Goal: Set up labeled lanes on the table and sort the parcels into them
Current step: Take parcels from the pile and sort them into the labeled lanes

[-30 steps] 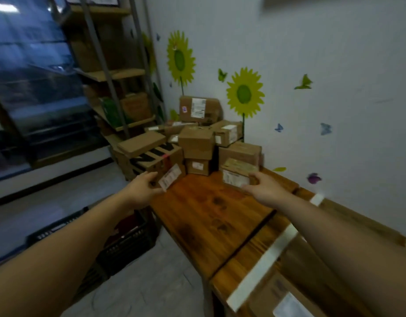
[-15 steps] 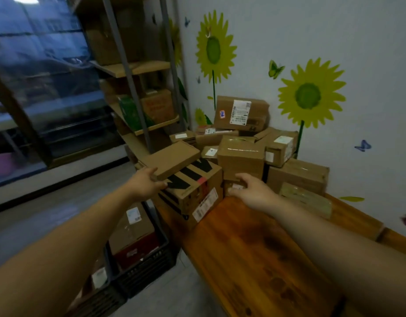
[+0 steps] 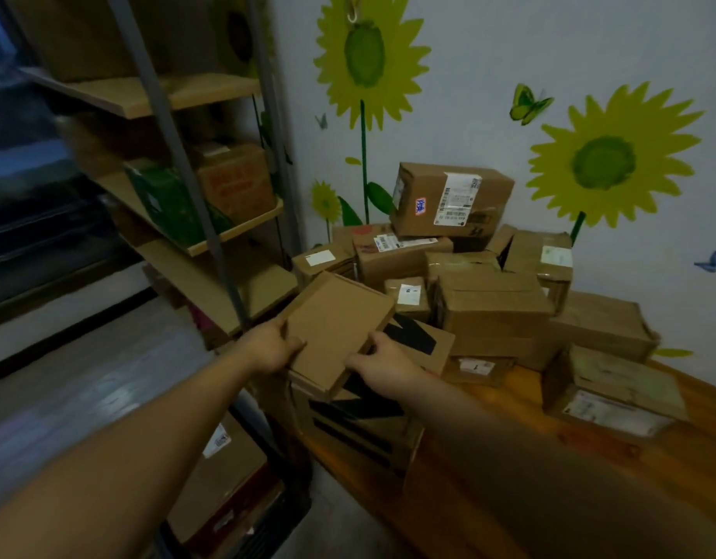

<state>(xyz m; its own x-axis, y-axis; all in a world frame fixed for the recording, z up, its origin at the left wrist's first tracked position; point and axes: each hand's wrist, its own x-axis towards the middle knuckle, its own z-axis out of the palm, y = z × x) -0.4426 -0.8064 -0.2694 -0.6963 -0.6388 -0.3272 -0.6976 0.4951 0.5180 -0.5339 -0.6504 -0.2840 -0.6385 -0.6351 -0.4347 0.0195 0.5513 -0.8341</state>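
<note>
A flat brown cardboard parcel lies on top of a larger box with black stripes at the table's left end. My left hand grips the flat parcel's left edge, thumb on top. My right hand grips its near right edge. Behind them, several cardboard parcels are piled against the wall, the topmost bearing a white shipping label. Another labelled parcel sits alone on the wooden table at the right.
A metal shelf unit with boxes and a green pack stands at the left, close to the pile. A black crate holding parcels sits on the floor below my left arm. Sunflower stickers cover the wall behind.
I have moved closer to the pile. My right hand left the table parcels and came over to the flat parcel; both hands now hold it.
</note>
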